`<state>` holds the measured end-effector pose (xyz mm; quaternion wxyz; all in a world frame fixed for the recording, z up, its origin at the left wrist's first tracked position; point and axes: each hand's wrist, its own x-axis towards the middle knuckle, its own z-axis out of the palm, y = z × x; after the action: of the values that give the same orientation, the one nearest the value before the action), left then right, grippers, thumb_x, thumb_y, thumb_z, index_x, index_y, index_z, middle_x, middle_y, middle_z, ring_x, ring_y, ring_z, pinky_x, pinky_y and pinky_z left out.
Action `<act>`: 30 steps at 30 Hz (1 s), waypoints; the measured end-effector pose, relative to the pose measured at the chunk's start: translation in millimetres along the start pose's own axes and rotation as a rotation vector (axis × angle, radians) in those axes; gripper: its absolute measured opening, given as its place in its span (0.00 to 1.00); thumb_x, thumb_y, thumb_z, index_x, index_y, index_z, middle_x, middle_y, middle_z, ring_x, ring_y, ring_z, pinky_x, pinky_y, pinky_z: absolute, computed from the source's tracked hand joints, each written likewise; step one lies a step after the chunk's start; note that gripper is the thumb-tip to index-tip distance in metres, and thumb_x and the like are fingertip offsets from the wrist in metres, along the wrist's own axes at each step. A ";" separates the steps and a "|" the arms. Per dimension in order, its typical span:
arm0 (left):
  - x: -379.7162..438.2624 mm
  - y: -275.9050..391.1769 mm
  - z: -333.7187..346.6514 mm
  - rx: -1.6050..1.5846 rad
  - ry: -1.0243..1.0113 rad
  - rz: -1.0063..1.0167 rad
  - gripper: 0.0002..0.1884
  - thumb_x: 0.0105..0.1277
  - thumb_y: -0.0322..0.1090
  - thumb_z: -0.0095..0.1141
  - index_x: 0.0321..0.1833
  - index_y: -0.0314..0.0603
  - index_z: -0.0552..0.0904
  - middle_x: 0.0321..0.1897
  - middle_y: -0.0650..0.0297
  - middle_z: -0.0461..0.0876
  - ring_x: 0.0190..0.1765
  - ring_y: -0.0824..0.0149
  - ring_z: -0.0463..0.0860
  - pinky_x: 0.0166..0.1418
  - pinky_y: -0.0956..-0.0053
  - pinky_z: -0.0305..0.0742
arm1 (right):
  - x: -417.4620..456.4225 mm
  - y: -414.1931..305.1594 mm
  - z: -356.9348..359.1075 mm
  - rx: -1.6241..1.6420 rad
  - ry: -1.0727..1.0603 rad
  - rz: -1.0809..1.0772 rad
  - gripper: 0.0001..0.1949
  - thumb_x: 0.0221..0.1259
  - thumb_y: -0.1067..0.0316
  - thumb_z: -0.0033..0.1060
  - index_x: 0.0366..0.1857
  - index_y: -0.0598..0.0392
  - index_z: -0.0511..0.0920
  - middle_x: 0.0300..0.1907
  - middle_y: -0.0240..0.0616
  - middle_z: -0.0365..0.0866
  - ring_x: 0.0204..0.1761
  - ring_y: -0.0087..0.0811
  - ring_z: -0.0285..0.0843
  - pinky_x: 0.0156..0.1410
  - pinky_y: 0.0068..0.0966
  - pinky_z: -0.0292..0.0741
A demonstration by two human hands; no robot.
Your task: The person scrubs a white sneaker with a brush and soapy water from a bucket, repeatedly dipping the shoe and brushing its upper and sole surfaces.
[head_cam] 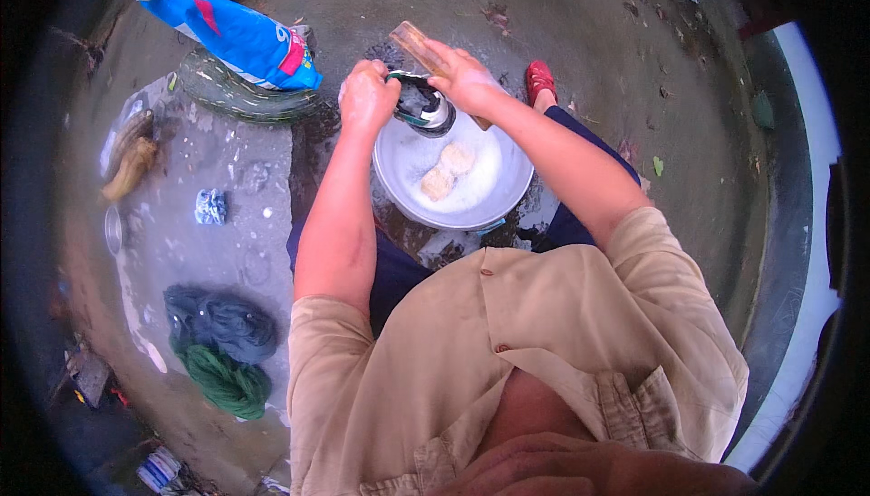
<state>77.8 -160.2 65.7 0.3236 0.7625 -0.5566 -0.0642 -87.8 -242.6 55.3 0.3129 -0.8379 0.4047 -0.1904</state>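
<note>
My left hand (370, 98) grips the rim of a dark shoe (425, 112) with white and green parts, its opening facing up. Suds cover the back of that hand. In my right hand (465, 81) is a long wooden-backed brush (411, 41), slanting down past the far side of the shoe; its bristles are not plainly visible. Both hands are above the far edge of a round metal basin (401, 204) between my legs. White suds fill the basin, and two joined, rounded beige pieces (438, 182) lie in them.
A stone slab (224, 244) at left bears a blue-and-white crumpled packet (211, 206), a dark bundle (224, 323), a green bundle (228, 377) and brownish objects (132, 160). A blue detergent bag (238, 34) rests on a large green gourd (238, 92). Wet ground surrounds the basin.
</note>
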 end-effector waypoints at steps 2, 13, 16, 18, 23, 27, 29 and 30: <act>1.9 -7.8 -3.0 0.007 0.002 -0.024 0.10 0.49 0.35 0.57 0.31 0.37 0.82 0.36 0.50 0.79 0.41 0.49 0.80 0.48 0.59 0.74 | -11.5 -15.8 -27.4 -0.013 -0.108 -0.125 0.31 0.56 0.64 0.59 0.66 0.37 0.61 0.51 0.51 0.73 0.54 0.50 0.71 0.60 0.37 0.69; -2.7 0.0 -11.8 0.029 -0.061 -0.125 0.10 0.50 0.36 0.56 0.33 0.40 0.82 0.37 0.52 0.79 0.43 0.50 0.80 0.48 0.60 0.74 | -2.5 -74.0 -62.5 -0.236 -0.820 -0.013 0.28 0.54 0.57 0.54 0.61 0.53 0.68 0.55 0.51 0.75 0.55 0.42 0.74 0.59 0.32 0.69; -14.7 -4.2 -25.3 0.038 -0.013 -0.142 0.09 0.50 0.36 0.56 0.32 0.39 0.81 0.35 0.53 0.79 0.43 0.50 0.80 0.47 0.60 0.74 | 1.9 -88.6 -47.1 -0.300 -0.839 -0.087 0.27 0.53 0.57 0.55 0.59 0.54 0.69 0.53 0.52 0.76 0.54 0.44 0.75 0.58 0.33 0.69; -23.7 -7.6 -42.6 0.017 -0.033 -0.195 0.10 0.51 0.37 0.55 0.34 0.40 0.81 0.39 0.51 0.79 0.46 0.50 0.79 0.51 0.59 0.74 | 3.1 -107.1 -37.5 -0.348 -0.838 -0.109 0.25 0.53 0.57 0.55 0.56 0.56 0.70 0.50 0.53 0.77 0.52 0.46 0.76 0.56 0.35 0.70; -52.0 -32.9 -75.9 0.004 0.075 -0.311 0.10 0.50 0.36 0.56 0.31 0.39 0.80 0.38 0.51 0.79 0.45 0.49 0.79 0.49 0.59 0.74 | 13.3 -127.3 22.2 -0.306 -0.769 -0.282 0.23 0.50 0.60 0.61 0.49 0.56 0.68 0.45 0.54 0.78 0.49 0.51 0.76 0.53 0.40 0.71; -72.4 -52.5 -98.0 0.013 0.151 -0.429 0.11 0.50 0.37 0.57 0.33 0.38 0.81 0.38 0.51 0.80 0.44 0.50 0.80 0.50 0.60 0.74 | -0.1 -153.4 27.5 -0.352 -0.809 -0.364 0.29 0.47 0.60 0.64 0.57 0.53 0.66 0.47 0.54 0.78 0.49 0.50 0.76 0.53 0.39 0.72; -76.1 -62.6 -107.4 0.023 0.188 -0.482 0.11 0.50 0.38 0.57 0.33 0.38 0.82 0.38 0.51 0.80 0.44 0.50 0.80 0.50 0.61 0.74 | -10.8 -155.0 16.5 -0.404 -0.824 -0.405 0.33 0.45 0.59 0.66 0.60 0.51 0.67 0.48 0.53 0.78 0.51 0.48 0.76 0.53 0.37 0.73; -76.7 -68.1 -115.5 0.057 0.190 -0.498 0.12 0.51 0.39 0.57 0.35 0.39 0.82 0.38 0.51 0.80 0.45 0.51 0.80 0.50 0.61 0.74 | -21.4 -165.0 1.5 -0.436 -0.811 -0.431 0.35 0.46 0.62 0.63 0.64 0.45 0.64 0.48 0.51 0.77 0.51 0.47 0.76 0.54 0.37 0.73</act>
<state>157.2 -31.5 97.4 0.3271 0.8874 -0.3203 -0.0541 -7.5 -146.4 164.7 0.2162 -0.9547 0.0991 0.1789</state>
